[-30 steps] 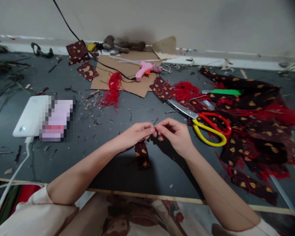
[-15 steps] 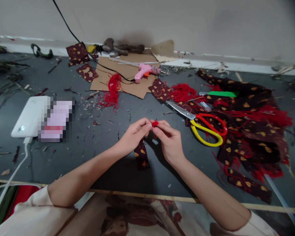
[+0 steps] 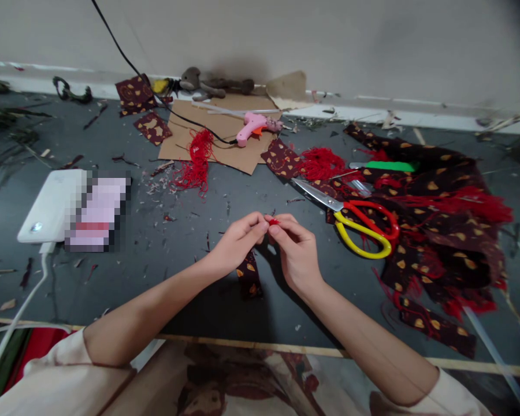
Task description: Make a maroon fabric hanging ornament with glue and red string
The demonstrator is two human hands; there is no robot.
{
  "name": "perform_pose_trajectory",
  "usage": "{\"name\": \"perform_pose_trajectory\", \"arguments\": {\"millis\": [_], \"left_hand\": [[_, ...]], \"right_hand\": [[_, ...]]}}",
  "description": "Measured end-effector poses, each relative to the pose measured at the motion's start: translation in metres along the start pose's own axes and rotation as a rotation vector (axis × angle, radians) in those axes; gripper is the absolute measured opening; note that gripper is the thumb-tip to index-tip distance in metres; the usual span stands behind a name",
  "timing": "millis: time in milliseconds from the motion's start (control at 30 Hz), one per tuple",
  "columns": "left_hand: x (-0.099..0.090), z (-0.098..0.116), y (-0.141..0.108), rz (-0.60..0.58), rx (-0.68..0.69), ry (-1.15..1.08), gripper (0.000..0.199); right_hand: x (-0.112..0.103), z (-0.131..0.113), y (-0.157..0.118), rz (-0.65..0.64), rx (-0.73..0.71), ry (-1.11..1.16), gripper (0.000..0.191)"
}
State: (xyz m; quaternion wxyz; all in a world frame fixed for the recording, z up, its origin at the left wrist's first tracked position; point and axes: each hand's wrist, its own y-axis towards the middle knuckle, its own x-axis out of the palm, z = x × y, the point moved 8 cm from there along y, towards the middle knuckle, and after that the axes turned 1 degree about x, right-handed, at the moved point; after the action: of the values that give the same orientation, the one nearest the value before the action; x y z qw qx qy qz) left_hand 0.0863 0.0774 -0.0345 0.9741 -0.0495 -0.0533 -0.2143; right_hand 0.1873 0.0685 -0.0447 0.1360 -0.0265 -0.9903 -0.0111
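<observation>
My left hand (image 3: 243,238) and my right hand (image 3: 297,248) meet fingertip to fingertip above the middle of the table. Between them is a small tuft of red thread (image 3: 274,221), with both thumbs and forefingers closed on it. Most of the tuft is hidden by the fingers. Below my left hand a maroon fabric strip (image 3: 248,277) with gold motifs shows; I cannot tell whether it is held or lies on the table. Scissors (image 3: 344,215) with one red and one yellow handle lie right of my right hand.
At the back, a pink glue gun (image 3: 252,128) rests on cardboard (image 3: 236,159) beside a red thread bundle (image 3: 199,159). Patterned fabric (image 3: 442,231) and red threads pile up at right, with a green-handled tool (image 3: 392,166). A white power bank (image 3: 52,205) and phone (image 3: 99,214) lie left.
Both hands stay together in nearly the same place. The fingers have shifted slightly, and the red tuft sits a little lower and shows less.
</observation>
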Motion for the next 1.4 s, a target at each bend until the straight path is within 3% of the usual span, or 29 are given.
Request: {"name": "perform_pose_trajectory", "arguments": {"millis": [167, 267, 367, 500, 633, 767, 967, 1200, 1400], "left_hand": [[0.007, -0.008, 0.001, -0.081, -0.076, -0.136, 0.030], [0.007, -0.006, 0.001, -0.107, -0.077, -0.088, 0.024], [-0.007, 0.012, 0.000, -0.002, 0.115, 0.119, 0.014], [-0.019, 0.043, -0.012, 0.158, 0.436, 0.360, 0.020], [-0.011, 0.060, -0.025, 0.136, 0.703, 0.474, 0.017], [-0.009, 0.059, -0.026, 0.102, 0.729, 0.405, 0.013], [-0.013, 0.054, -0.022, 0.100, 0.700, 0.350, 0.009], [-0.016, 0.051, -0.020, 0.129, 0.661, 0.381, 0.005], [-0.022, 0.043, -0.016, 0.121, 0.549, 0.371, 0.010]], "right_hand": [[-0.001, -0.004, 0.001, -0.003, -0.039, -0.032, 0.009], [-0.003, -0.016, 0.001, 0.000, -0.112, -0.142, 0.005], [-0.002, -0.040, -0.003, -0.021, -0.282, -0.380, 0.007], [0.009, -0.071, -0.015, -0.060, -0.647, -0.784, 0.011], [0.020, -0.080, -0.029, -0.117, -0.949, -0.963, 0.017], [0.021, -0.082, -0.033, -0.124, -1.037, -0.938, 0.020], [0.019, -0.077, -0.031, -0.130, -0.933, -0.830, 0.018], [0.010, -0.049, -0.011, -0.164, -0.467, -0.479, 0.016], [0.007, -0.030, 0.000, -0.226, -0.251, -0.281, 0.013]]}}
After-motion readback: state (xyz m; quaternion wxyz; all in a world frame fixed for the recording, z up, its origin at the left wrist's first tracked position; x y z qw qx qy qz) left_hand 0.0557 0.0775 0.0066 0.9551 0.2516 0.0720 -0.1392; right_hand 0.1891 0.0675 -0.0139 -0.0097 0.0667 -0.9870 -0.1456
